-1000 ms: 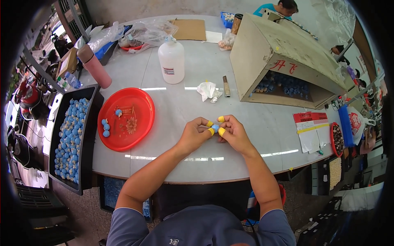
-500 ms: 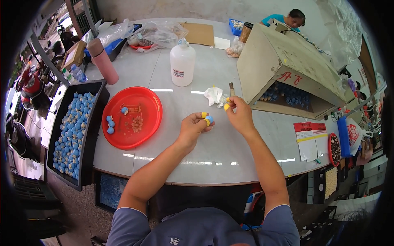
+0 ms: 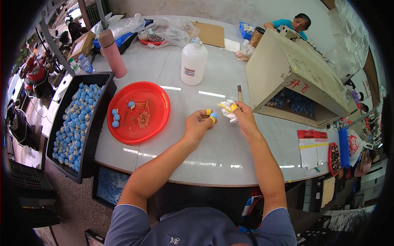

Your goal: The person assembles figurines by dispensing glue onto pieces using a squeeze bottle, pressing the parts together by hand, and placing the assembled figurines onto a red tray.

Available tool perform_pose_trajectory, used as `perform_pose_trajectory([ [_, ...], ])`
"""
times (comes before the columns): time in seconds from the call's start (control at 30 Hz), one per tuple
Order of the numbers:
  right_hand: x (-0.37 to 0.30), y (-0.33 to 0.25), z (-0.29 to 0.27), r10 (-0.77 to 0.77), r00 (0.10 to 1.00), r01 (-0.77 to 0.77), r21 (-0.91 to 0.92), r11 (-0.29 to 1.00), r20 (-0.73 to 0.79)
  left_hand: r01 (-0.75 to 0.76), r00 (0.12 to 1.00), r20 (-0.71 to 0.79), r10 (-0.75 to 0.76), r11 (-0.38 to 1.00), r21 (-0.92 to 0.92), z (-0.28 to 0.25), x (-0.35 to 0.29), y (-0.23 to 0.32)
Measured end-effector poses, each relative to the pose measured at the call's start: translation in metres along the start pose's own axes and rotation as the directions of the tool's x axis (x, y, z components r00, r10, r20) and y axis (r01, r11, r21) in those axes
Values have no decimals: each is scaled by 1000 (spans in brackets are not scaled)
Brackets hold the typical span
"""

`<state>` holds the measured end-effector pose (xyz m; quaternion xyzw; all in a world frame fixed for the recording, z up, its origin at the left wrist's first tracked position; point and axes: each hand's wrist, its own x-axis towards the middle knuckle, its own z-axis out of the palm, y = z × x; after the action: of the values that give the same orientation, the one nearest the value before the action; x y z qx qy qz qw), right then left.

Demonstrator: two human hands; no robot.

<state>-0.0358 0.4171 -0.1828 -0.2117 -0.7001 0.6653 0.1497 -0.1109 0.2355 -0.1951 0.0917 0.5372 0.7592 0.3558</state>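
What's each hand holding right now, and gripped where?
Left hand pinches a small blue piece between its taped fingertips. Right hand grips the crumpled white tissue at its near edge, over the table.

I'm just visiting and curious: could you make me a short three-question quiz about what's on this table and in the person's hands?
1. True or false: the red plate holds several small blue pieces.
2. What does the right hand touch? A) white crumpled cloth B) pink flask C) white bottle
3. What colour is the small piece pinched in the left hand?

Key: 1 true; 2 A; 3 blue.
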Motion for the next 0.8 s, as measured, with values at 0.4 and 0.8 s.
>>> perform_pose_trajectory([
  [0.4,-60,2,11,-754,656,540,-720,436,35,5,977,213,-29,994,112,6,-4,-10],
  [0.8,-62,-2,12,-771,594,575,-792,205,232,-10,975,220,-38,977,215,6,-6,-11],
])
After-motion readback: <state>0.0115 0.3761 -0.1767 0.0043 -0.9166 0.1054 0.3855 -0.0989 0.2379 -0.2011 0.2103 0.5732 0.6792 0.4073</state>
